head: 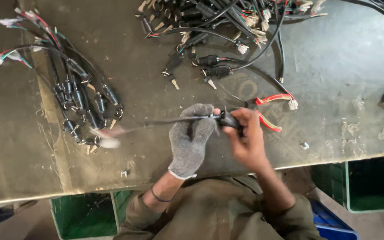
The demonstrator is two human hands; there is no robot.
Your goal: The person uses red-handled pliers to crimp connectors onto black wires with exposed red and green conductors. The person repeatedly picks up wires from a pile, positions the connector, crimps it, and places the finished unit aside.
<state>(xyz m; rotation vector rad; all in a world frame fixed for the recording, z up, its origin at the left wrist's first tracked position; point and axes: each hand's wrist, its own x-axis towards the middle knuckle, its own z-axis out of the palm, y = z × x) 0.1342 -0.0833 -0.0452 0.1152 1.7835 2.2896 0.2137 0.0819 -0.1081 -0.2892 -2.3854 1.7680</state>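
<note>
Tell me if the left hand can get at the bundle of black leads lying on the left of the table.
Probably yes. The bundle lies in the open on the table, with nothing between it and the left hand. That gloved hand is busy, though: it grips a black cable and would have to let go first.

Both forearms rise from 6 o'clock and converge at the centre of the view. The left hand [191, 138] wears a grey knit glove, back of the hand up, fingers curled shut and pointing toward 12 o'clock. The right hand [246, 138] is bare, just at 3 o'clock of the left, thumb and fingers pinched closed, nearly touching the gloved fingers. Both sleeves are olive.
</note>
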